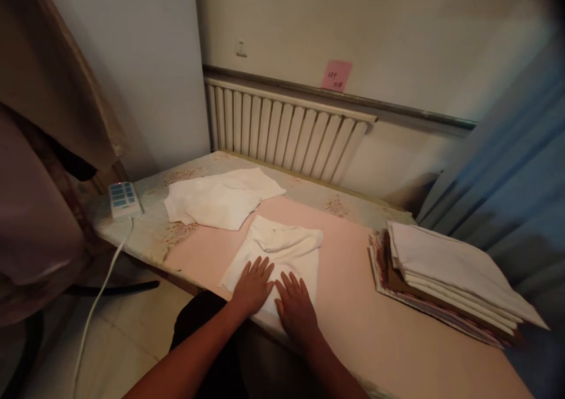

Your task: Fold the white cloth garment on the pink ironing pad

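A white cloth [282, 249] lies partly folded on the pink pad [353, 281] near the table's front edge. My left hand [252, 286] rests flat on its near part, fingers spread. My right hand [296, 306] lies flat beside it on the same cloth, fingers stretched out. Both hands press the cloth and grip nothing. Further back, a second white cloth [220, 199] lies loosely spread on the table.
A stack of folded cloths [450, 275] sits at the right on the pad. A power strip [123, 199] with a white cable lies at the table's left corner. A radiator [282, 131] runs along the back wall. Curtains hang at left and right.
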{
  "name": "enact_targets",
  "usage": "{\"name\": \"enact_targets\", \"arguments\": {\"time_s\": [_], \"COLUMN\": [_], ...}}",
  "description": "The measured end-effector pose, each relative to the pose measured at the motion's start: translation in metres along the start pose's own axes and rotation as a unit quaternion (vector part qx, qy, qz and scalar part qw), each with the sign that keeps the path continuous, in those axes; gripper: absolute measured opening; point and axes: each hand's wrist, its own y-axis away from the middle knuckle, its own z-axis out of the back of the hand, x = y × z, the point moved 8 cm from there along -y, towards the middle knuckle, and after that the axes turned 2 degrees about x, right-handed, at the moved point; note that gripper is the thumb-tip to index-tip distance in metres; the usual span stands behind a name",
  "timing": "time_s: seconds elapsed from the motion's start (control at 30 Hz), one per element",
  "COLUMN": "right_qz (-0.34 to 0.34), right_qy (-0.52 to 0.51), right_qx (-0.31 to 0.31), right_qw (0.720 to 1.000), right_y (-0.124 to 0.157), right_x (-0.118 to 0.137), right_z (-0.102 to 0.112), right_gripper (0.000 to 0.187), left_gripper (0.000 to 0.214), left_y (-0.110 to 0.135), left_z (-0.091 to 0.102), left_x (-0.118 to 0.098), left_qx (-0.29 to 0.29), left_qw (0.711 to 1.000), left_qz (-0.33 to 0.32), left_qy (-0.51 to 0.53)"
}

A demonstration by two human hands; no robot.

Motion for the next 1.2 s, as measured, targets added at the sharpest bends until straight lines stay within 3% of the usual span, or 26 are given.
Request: {"name": "enact_targets", "arguments": {"time_s": [0.1,0.23,0.33,0.43,0.57,0.7,0.8,0.87,0.97,1.03,1.1,1.2], "right_qz": [-0.005,-0.024,-0.036,-0.037,-0.086,-0.185,-0.268,-0.290,-0.233,-0.177,-0.135,-0.109], "right_qy": [-0.009,-0.031,-0.043,-0.051,-0.100,-0.210,-0.282,-0.291,-0.193,-0.112,-0.065,-0.046], "right_qx": [0.003,0.004,-0.013,-0.028,-0.056,-0.073,-0.041,-0.028,0.012,0.074,0.133,0.182], "right_qw": [1.000,0.999,0.998,0.998,0.990,0.957,0.920,0.911,0.953,0.975,0.980,0.976], "right_y": [-0.001,-0.004,-0.004,0.000,0.011,0.007,-0.023,-0.057,-0.122,-0.159,-0.184,-0.203], "right_x": [0.001,0.002,0.000,-0.004,-0.017,-0.038,-0.068,-0.091,-0.114,-0.118,-0.117,-0.111], "right_z": [0.002,0.006,0.007,0.004,-0.002,-0.002,0.002,0.012,0.029,0.026,0.016,-0.001], "right_gripper": [0.048,0.048,0.045,0.043,0.038,0.029,0.025,0.026,0.025,0.035,0.046,0.047], "left_gripper": [0.049,0.036,0.019,0.016,0.015,0.017,0.020,0.022,0.024,0.026,0.028,0.030], "left_y": [-0.005,-0.026,-0.043,-0.050,-0.049,-0.050,-0.052,-0.053,-0.053,-0.053,-0.053,-0.052], "left_z": [-0.002,0.009,0.016,0.019,0.006,-0.008,-0.009,-0.007,-0.004,-0.002,0.000,0.000], "left_x": [0.001,-0.011,-0.021,-0.027,-0.032,-0.030,-0.028,-0.028,-0.029,-0.028,-0.028,-0.028], "left_qx": [0.009,0.009,0.013,-0.009,0.012,0.069,0.100,0.115,0.125,0.129,0.136,0.147], "left_qw": [0.999,0.997,0.996,0.998,0.998,0.990,0.986,0.984,0.981,0.979,0.977,0.975], "left_qz": [0.037,0.080,0.078,0.056,0.004,0.002,0.010,0.004,-0.002,-0.001,0.004,0.012], "left_qy": [0.004,0.016,0.033,0.036,0.066,0.124,0.130,0.135,0.148,0.158,0.164,0.165]}}
